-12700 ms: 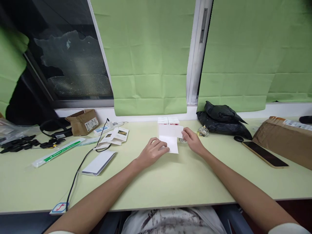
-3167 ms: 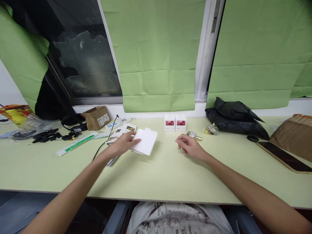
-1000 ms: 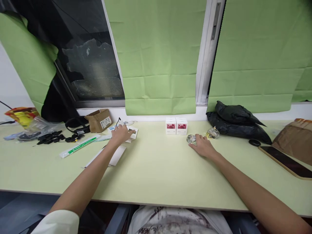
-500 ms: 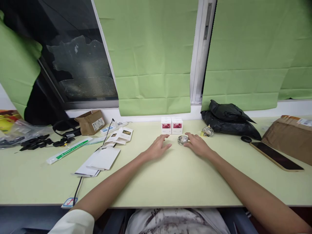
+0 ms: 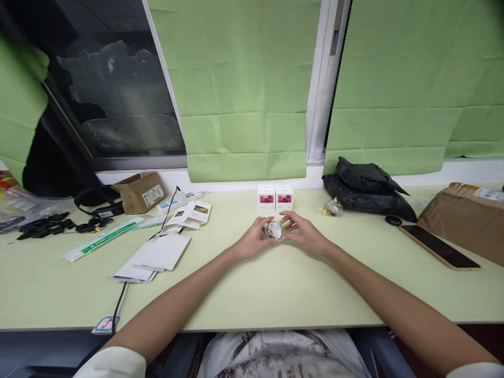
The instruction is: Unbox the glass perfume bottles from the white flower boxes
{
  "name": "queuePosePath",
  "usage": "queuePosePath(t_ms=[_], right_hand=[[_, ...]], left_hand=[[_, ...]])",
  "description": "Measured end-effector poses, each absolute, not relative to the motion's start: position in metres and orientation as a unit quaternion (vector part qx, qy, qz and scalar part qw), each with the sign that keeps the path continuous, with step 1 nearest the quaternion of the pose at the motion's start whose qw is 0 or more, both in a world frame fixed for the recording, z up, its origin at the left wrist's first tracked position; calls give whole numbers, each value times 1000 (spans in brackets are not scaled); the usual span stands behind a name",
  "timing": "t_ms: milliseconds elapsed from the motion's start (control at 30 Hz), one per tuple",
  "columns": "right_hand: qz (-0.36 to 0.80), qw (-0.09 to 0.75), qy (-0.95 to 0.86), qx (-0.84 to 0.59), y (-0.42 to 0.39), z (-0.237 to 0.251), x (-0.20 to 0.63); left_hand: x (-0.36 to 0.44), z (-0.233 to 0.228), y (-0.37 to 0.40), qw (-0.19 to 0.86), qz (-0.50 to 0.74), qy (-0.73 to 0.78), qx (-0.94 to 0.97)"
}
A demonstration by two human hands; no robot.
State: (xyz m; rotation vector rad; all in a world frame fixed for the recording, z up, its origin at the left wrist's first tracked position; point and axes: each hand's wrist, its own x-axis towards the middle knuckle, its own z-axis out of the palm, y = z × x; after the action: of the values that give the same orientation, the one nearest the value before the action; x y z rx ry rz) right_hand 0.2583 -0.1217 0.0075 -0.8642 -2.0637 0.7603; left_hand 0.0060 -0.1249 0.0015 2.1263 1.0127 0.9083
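Observation:
A round clear-glass perfume bottle (image 5: 273,230) lies tilted between my two hands, its gold neck end pointing right. My left hand (image 5: 252,239) is closed around the glass body, thumb below and fingers above. My right hand (image 5: 306,234) is closed at the gold end (image 5: 287,224), with thumb and fingers on either side of it. Whether the gold part is a cap or the sprayer cannot be made out. Just behind stand small white boxes (image 5: 275,199) with pink-red pictures. A second round glass bottle (image 5: 334,208) lies to the right, beside a small gold cap (image 5: 324,212).
Black plastic packages (image 5: 366,194), a round black lid (image 5: 393,220), a phone (image 5: 439,247) and a brown parcel (image 5: 464,220) lie on the right. Flattened white cartons (image 5: 163,252), a black cable (image 5: 120,304) and an opened cardboard box (image 5: 139,193) occupy the left.
The perfume bottle has moved left in my right hand. My left hand, earlier open and apart from it, has closed on its glass body. The view has shifted slightly.

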Motion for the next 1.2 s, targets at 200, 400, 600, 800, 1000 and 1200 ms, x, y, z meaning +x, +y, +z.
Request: queuePosePath(t_ms=[200, 400, 600, 800, 1000, 1200], right_hand=[[350, 451, -765, -298, -129, 11, 242], [297, 442, -783, -322, -139, 17, 239], [190, 398, -831, -340, -148, 21, 239], [164, 403, -823, -364, -144, 18, 238], [124, 403, -833, -358, -141, 18, 239], [106, 381, -843, -364, -144, 24, 239]], left_hand=[[11, 0, -125, 293, 388, 383, 786], [16, 4, -131, 299, 372, 394, 785], [15, 12, -139, 308, 359, 380, 794], [22, 13, -145, 267, 348, 383, 813], [24, 7, -141, 234, 344, 379, 827], [23, 8, -141, 222, 342, 373, 834]])
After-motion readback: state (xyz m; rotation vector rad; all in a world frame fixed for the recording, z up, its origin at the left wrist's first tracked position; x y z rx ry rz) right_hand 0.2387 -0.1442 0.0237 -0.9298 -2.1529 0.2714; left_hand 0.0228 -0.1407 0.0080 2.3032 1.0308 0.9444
